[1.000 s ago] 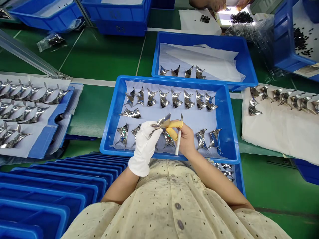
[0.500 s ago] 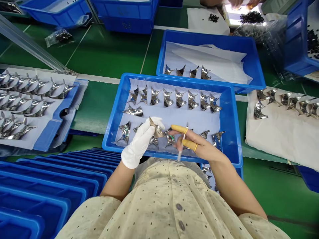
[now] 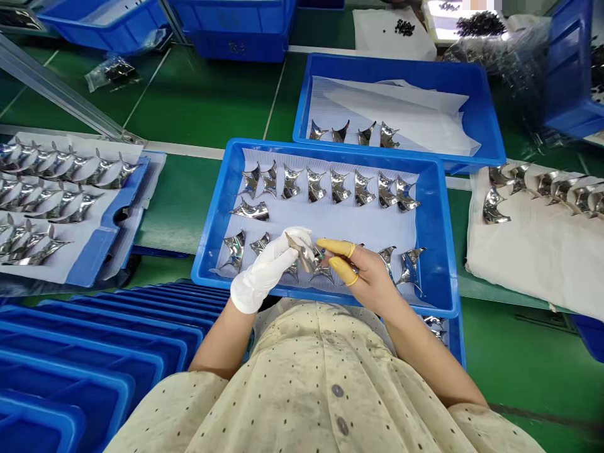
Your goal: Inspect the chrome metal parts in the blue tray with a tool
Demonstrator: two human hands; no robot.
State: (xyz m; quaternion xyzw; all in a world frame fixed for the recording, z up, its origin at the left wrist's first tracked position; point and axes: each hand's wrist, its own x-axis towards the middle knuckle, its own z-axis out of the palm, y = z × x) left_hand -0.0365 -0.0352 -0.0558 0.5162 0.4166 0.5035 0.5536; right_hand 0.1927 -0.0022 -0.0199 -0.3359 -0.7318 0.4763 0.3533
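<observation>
Bright blue plastic tray (image 3: 330, 148) sits mid-view on the green counter (image 3: 198, 107), lined with a pale quilted tissue sheet (image 3: 340, 217). On that sheet, polished winged steel pieces (image 3: 311, 184) stand in spaced rows, probably so that no two mirror faces rub. Over the tray's near half, our left hand (image 3: 264, 274), in a white cotton glove, has its fingers (image 3: 297, 238) clenched on one curved mirror-finish steel piece (image 3: 306, 255), holding it above the tissue; the glove likely keeps skin marks off the shine. Just beside that piece, our bare right hand (image 3: 372, 277) curls its fingers, two capped in yellow rubber finger cots (image 3: 342, 248). A small green bit (image 3: 321, 253) shows near them, but we cannot tell whether they grip anything. Beyond the tray, a second blue plastic tray (image 3: 401, 63) carries four similar pieces on white tissue. Right of the tray, more pieces lie on a white cloth (image 3: 514, 251). Beyond the tray, a dark marking on a blue plastic crate (image 3: 236, 47) stays unreadable, and no brand shows.
</observation>
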